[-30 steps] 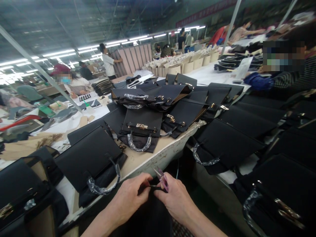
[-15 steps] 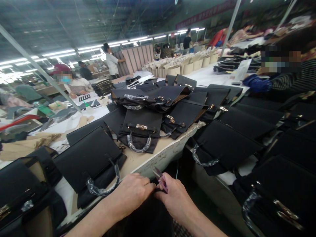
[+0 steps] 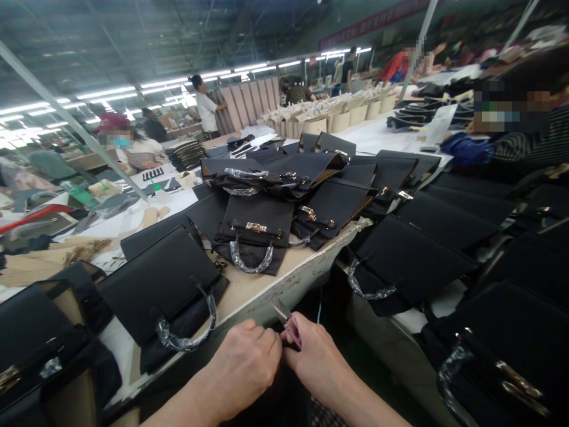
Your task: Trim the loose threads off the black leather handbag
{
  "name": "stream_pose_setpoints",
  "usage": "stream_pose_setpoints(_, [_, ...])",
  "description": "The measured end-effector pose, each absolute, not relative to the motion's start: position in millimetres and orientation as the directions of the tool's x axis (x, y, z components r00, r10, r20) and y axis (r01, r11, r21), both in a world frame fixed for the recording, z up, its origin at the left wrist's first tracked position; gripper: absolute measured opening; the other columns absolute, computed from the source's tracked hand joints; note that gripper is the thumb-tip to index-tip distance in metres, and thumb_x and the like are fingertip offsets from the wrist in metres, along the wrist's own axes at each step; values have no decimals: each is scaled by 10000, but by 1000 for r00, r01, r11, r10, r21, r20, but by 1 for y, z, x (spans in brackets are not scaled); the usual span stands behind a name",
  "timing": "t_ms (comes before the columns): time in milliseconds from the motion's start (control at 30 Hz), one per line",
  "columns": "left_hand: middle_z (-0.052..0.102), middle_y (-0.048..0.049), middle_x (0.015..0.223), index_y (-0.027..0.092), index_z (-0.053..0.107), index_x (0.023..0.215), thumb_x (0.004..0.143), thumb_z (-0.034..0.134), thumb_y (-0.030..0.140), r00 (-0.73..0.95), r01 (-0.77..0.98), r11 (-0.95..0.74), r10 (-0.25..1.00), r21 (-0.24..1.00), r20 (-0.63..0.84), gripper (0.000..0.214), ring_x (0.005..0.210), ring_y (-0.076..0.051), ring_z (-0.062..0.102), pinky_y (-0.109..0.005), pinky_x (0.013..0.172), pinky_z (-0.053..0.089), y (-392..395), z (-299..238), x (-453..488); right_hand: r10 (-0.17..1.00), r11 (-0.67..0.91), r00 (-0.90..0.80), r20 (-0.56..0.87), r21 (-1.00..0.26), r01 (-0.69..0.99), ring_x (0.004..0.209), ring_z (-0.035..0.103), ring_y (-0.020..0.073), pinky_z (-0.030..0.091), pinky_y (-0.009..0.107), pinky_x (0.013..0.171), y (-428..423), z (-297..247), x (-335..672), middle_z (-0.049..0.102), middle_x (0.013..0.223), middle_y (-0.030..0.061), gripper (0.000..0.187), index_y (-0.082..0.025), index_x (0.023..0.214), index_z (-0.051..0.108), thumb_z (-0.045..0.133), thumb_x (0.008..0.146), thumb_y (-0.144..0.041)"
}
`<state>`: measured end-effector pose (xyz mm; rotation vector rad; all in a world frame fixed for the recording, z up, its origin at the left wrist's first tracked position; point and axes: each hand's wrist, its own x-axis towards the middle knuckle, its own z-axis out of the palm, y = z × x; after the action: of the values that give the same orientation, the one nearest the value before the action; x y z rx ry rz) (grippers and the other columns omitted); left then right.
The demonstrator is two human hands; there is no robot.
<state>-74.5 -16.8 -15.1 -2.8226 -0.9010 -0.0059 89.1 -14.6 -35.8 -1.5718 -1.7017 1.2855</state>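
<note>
My right hand [image 3: 313, 350] is closed around small scissors [image 3: 285, 317] with purple handles, their blades pointing up and left. Right beside it, my left hand [image 3: 249, 359] has its fingers curled over the top edge of a dark piece that looks like a black bag [image 3: 280, 394]. Most of that bag sits in shadow below my hands, and its details are hidden. Just beyond, on the table edge, lies a black handbag [image 3: 160, 284] with its handle wrapped in clear plastic. Another black handbag [image 3: 258, 222] with a gold clasp lies farther back.
Several more black bags [image 3: 413, 255] crowd the right-hand table. The light table edge [image 3: 306, 273] runs diagonally before me, with a dark gap [image 3: 338, 320] to its right. Cream bag parts [image 3: 329, 118] stand behind. Other people work around, one in striped sleeves [image 3: 515, 145] at right.
My left hand has rolled slightly and shifted right, its knuckles now facing up against my right hand. The scissors stay in my right hand, nearly unmoved.
</note>
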Motion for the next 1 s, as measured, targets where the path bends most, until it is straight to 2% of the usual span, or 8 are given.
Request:
stream_pose_setpoints(133, [578,-9,669,182,558,746,861,533,93,764,644,-747,618,-164,187,148,582,-191,514,-355,581,324,-23,-23,-72,949,-119,-216,-231,-894,432,661,533,153,333,244,584,-20,-38,88,587,681,-23,249,-216,675,398,587,703,-57])
stream_pose_setpoints(267, [582,-3,637,189,567,690,839,540,122,641,754,-657,724,-30,254,166,585,-190,545,-348,595,342,-21,-29,-76,953,-139,-190,-236,-899,416,662,552,165,348,252,591,-22,-43,85,588,666,-24,229,-222,664,401,586,711,-95])
stream_pose_setpoints(400, [642,12,705,200,622,742,846,549,133,523,822,-518,851,237,45,144,667,-172,614,-299,635,407,-13,-21,-86,951,-172,-166,-262,-892,419,686,564,182,359,262,605,-21,-44,83,592,670,-19,245,-226,655,393,605,702,-113])
stream_pose_setpoints(500, [682,31,799,227,665,841,903,540,165,536,784,-456,840,421,-88,152,761,-136,646,-240,688,439,-7,-11,-95,946,-190,-164,-279,-889,416,702,569,190,361,267,611,-21,-42,82,614,696,-9,246,-226,661,396,613,710,-122])
stream_pose_setpoints(567, [695,31,849,247,681,923,938,529,208,568,756,-464,816,462,-108,157,804,-130,651,-226,727,451,-5,-9,-101,947,-189,-162,-279,-887,422,710,572,193,364,270,618,-22,-41,81,625,717,-2,235,-225,672,408,615,722,-127])
stream_pose_setpoints(667, [700,14,889,259,670,1033,965,500,237,603,743,-522,793,419,-82,185,829,-146,651,-243,757,465,-6,-9,-107,948,-178,-163,-274,-879,443,722,574,197,367,273,629,-21,-40,80,637,744,9,208,-221,696,439,621,733,-128])
stream_pose_setpoints(767, [690,-2,872,239,649,1065,975,470,228,665,720,-625,746,300,-41,200,800,-169,648,-273,725,468,-8,-10,-109,947,-164,-171,-273,-865,475,724,571,201,361,274,623,-20,-39,79,638,747,15,207,-217,700,454,633,730,-118])
stream_pose_setpoints(1000, [651,11,767,197,593,883,945,488,171,787,614,-789,610,15,-93,124,631,-167,614,-269,530,379,1,-5,-103,940,-151,-200,-278,-860,487,760,585,198,363,263,637,-17,-38,77,660,803,23,196,-204,745,495,642,727,-76])
